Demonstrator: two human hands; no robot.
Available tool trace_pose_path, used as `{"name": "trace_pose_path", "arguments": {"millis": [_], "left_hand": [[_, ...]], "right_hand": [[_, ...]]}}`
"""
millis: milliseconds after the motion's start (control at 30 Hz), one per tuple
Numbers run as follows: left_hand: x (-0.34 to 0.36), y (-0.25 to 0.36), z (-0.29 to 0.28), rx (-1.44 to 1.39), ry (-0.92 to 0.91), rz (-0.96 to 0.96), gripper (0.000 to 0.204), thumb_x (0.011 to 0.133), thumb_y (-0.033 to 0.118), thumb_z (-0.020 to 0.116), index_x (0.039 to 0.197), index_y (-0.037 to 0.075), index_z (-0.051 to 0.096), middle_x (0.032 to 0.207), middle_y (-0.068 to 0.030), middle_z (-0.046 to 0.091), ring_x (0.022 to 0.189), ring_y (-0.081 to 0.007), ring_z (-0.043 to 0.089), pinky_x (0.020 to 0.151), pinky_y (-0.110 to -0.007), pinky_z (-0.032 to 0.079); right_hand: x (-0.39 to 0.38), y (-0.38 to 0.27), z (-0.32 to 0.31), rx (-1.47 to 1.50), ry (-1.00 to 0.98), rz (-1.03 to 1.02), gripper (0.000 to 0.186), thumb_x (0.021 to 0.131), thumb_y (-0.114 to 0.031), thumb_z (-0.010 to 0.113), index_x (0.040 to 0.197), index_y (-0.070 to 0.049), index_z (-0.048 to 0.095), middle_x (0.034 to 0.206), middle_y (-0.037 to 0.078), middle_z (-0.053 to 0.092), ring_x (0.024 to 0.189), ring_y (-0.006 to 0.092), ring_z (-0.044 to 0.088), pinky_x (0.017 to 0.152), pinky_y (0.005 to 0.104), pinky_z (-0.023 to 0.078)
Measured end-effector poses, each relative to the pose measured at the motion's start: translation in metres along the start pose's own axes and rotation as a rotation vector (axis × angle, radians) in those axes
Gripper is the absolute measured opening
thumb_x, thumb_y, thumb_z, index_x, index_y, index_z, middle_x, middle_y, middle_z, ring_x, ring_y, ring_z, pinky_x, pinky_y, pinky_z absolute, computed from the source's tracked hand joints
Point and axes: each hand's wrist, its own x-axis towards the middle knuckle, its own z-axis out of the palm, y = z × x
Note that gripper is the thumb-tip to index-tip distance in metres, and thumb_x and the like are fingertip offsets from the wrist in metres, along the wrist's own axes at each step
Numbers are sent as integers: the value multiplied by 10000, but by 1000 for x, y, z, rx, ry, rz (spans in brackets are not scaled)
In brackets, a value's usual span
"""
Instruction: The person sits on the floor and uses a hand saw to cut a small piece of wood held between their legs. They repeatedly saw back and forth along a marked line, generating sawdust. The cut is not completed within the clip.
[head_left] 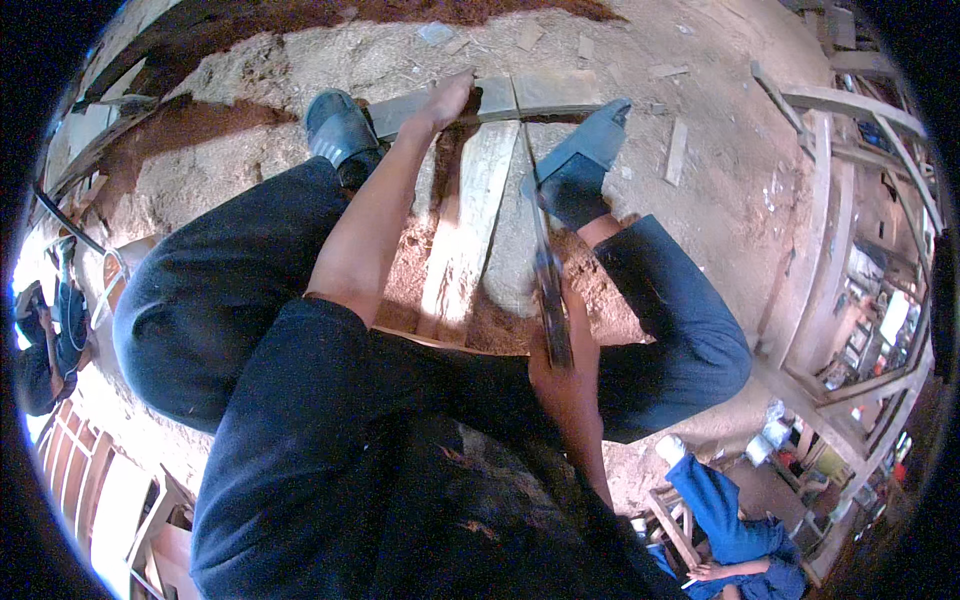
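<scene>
A short wooden board (560, 92) lies crosswise on the ground between my feet. My left hand (450, 98) grips it left of the middle, with its fingertips mostly hidden. Down at my lap, my right hand (568, 350) is closed round the dark handle of a handsaw (541, 235). The saw's thin blade points away from me and crosses the board to the right of my left hand. My left foot, in a dark slide sandal (340, 125), rests by the board's left end. My right foot, in a blue sandal (590, 145), is near its right end.
A longer pale plank (470, 215) runs from the board back toward me. Wood scraps (676, 150) lie on the sandy ground. A wooden frame (825, 220) stands at right. One person (735, 530) sits at lower right, another (50, 340) is at the far left.
</scene>
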Motion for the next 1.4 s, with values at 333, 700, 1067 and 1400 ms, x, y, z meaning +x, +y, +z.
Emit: {"name": "trace_pose_path", "arguments": {"millis": [333, 700, 1067, 1400], "left_hand": [[-10, 8, 4, 62, 399, 168, 421, 964, 294, 425, 1144, -54, 579, 1029, -327, 616, 998, -490, 582, 937, -477, 438], [-2, 4, 18, 494, 132, 60, 716, 789, 640, 546, 1331, 174, 511, 1371, -173, 479, 1316, -357, 368, 1098, -538, 199], [-9, 9, -2, 461, -19, 117, 888, 674, 597, 714, 1396, 166, 428, 1400, -157, 465, 1350, -396, 326, 1115, -540, 200], [-17, 23, -9, 357, -4, 119, 867, 678, 583, 734, 1340, 82, 486, 1320, -202, 534, 1264, -371, 461, 1071, -452, 351]], "right_hand": [[0, 8, 3, -21, 4, 23, 459, 894, -28, 522, 1342, 9, 430, 1081, 215, 609, 1032, 306, 618, 908, 367, 461], [2, -6, 3, -9, 7, 59, 461, 865, -8, 535, 1316, 4, 440, 1044, 253, 608, 997, 351, 625, 857, 387, 482], [-9, -6, 0, 16, 145, -117, 502, 849, -31, 541, 1337, -19, 421, 1006, 270, 608, 919, 393, 652, 776, 413, 509], [-18, -12, -4, 16, -12, 228, 567, 838, -4, 550, 1382, -36, 392, 1070, 256, 623, 992, 376, 653, 816, 395, 513]]}}
